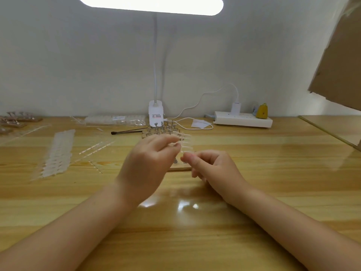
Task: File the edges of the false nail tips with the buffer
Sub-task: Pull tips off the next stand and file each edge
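Left hand (150, 155) raised at frame centre, fingertips pinching a clear strip of false nail tips (185, 142), presumably to bring the edges under the lamp (150, 4). Right hand (211, 167) curled just beside, thumb and forefinger pinched at the strip's lower end; buffer not identifiable

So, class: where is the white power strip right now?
In the head view the power strip lies at the back right of the table against the wall, right of the lamp base, with a yellow object at its right end.
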The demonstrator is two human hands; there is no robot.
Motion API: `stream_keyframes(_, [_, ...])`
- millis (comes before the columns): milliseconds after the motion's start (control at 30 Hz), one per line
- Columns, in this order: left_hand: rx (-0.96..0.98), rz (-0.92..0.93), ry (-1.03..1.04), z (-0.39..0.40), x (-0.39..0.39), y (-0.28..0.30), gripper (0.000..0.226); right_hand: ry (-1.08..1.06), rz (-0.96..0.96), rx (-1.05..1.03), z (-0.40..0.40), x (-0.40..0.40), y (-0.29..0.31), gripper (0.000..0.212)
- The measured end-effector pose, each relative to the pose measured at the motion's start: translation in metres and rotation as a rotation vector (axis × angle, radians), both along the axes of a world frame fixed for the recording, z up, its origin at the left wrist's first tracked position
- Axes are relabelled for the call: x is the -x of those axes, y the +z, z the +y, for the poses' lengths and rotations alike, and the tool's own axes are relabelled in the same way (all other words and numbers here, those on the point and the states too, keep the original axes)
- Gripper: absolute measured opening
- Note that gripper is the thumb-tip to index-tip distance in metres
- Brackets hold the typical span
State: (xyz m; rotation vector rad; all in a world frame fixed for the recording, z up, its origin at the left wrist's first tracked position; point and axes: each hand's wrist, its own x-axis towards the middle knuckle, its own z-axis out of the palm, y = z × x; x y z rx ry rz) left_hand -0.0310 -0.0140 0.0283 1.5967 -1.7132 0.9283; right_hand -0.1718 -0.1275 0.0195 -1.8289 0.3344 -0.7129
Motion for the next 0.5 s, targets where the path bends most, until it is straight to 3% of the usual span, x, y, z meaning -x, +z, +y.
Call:
stream_keyframes(167, [0.022,0.268,-0.088,-0.002,0.006,-0.006,0.015,-0.052,-0.031,-0.141,-0.005,-0.001,-0.002,0.020])
stream_keyframes(367, [0.054,0.331,-0.086,-0.003,0.011,-0.007,0.024,-0.034,-0.040,-0.288,-0.009,0.000,-0.002,0.016])
stream_keyframes(433, [0.071,0.529,-0.086,-0.002,0.014,-0.005,0.040,-0.017,-0.067,-0.346,-0.011,0.001,-0.001,0.013])
stream_keyframes(500, [0.060,0.918,-0.072,-0.001,0.019,0.000,0.050,-0.008,-0.081,-0.360,-0.011,0.001,-0.002,0.012])
